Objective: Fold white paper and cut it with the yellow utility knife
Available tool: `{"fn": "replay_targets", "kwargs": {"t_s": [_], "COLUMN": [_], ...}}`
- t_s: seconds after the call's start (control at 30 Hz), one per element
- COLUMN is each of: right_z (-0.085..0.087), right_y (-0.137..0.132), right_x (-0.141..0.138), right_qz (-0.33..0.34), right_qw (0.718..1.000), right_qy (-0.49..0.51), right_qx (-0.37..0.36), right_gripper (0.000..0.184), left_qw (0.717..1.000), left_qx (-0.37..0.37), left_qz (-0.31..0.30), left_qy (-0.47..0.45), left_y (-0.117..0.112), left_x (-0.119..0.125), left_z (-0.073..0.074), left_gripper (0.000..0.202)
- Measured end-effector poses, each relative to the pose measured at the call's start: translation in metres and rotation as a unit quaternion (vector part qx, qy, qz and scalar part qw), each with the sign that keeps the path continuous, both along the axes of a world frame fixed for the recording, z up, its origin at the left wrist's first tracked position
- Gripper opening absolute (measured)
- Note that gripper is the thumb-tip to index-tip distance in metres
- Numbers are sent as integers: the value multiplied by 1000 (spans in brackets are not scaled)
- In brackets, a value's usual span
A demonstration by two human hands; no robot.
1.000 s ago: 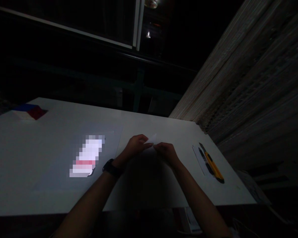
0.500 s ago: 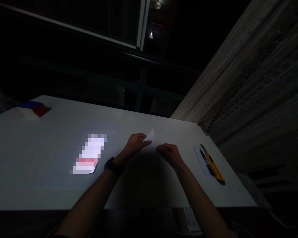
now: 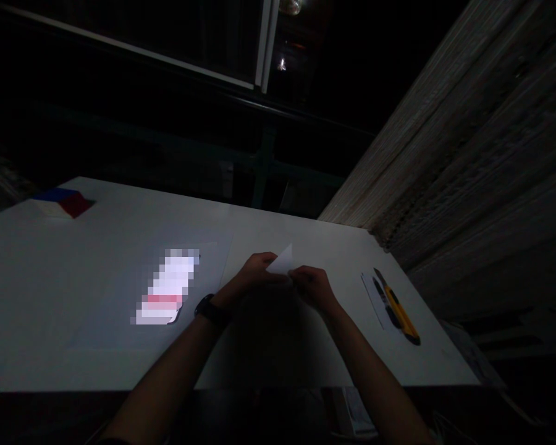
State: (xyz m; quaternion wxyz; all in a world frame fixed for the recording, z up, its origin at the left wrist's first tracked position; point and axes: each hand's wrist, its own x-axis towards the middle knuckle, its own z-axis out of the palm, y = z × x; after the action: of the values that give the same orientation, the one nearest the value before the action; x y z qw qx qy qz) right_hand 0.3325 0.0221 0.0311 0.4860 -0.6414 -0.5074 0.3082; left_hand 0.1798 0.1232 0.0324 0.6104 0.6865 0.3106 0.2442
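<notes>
A small pointed piece of white paper point(image 3: 283, 259) stands up between my hands, over the white table. My left hand point(image 3: 259, 271), with a dark watch on its wrist, grips the paper from the left between thumb and fingers. My right hand point(image 3: 311, 281) has its fingers pinched together at the paper's lower right edge. Both hands are in shadow, so the exact contact of the right fingertips is hard to make out.
Left of my hands, a lit phone point(image 3: 169, 287) with a blurred screen lies on a large pale sheet point(image 3: 106, 327). To the right lie a yellow utility knife point(image 3: 402, 315), a dark pen point(image 3: 384, 301) and a white slip point(image 3: 373, 300). A blue, red and white block point(image 3: 65, 204) sits far left; a curtain point(image 3: 398, 142) hangs right.
My right hand has moved slightly left, bringing its fingers to the paper. The paper has shifted a little to the right in my left hand, and more of it shows.
</notes>
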Motion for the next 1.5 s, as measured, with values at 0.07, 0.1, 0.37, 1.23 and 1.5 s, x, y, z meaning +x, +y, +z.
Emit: {"fn": "replay_targets", "kwargs": {"t_s": [0.07,0.1,0.37,1.23,1.5], "right_z": [1,1,-7,-19,-20], "right_y": [0,-1,-1,-8,-26], "right_x": [0,0,4,39,37], "right_qz": [1,3,20,-50,22], "right_qw": [1000,1000,998,995,994], "right_qy": [-3,-3,56,54,98], "right_qx": [0,0,-6,68,37], "right_gripper": [38,39,39,28,34], "left_qw": [1000,1000,997,991,986], "left_qx": [-5,-11,-62,-118,-131], "left_qz": [-3,-2,-22,5,20], "left_qy": [14,19,30,-69,-104], "left_y": [0,0,-3,0,4], "left_x": [0,0,-2,-15,-13], "left_z": [1,1,5,2,-9], "left_gripper": [37,35,29,33,37]}}
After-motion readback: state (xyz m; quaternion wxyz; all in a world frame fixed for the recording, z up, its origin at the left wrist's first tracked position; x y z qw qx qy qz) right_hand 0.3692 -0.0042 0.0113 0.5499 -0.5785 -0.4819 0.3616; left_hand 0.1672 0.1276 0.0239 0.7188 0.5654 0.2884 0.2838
